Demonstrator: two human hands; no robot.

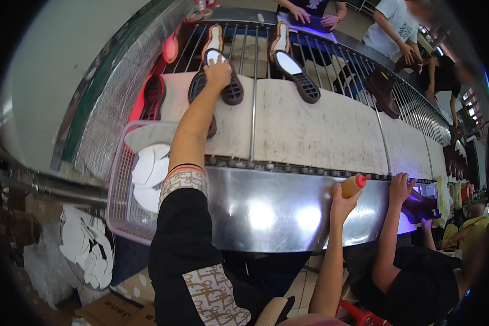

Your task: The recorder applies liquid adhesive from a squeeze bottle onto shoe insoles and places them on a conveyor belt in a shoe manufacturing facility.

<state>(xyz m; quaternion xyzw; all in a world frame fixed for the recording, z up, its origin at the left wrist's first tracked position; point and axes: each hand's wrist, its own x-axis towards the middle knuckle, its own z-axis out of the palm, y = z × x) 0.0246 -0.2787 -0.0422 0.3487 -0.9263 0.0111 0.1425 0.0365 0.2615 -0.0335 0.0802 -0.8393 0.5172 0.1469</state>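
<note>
My left hand (218, 74) reaches to the far left of the conveyor, fingers laid on a white pad (213, 55) at the upper end of a black shoe sole (232, 91). Another black sole (196, 86) lies partly hidden beneath that arm. To the right rests a black sole (306, 87) with a white pad (288, 63) in its far end. Beyond them are two shoe bottoms (214, 36) with white middles and brown edges. Near the metal front edge, my right hand (342, 205) grips a squeeze bottle (353, 186) of amber liquid with a red nozzle.
A pinkish basket (119, 182) of white pads (149, 176) stands at the left. Metal rollers (244, 51) and pale boards (309, 130) form the conveyor. A brown boot (383, 89) stands farther right. Co-workers handle boots at the right and across the line.
</note>
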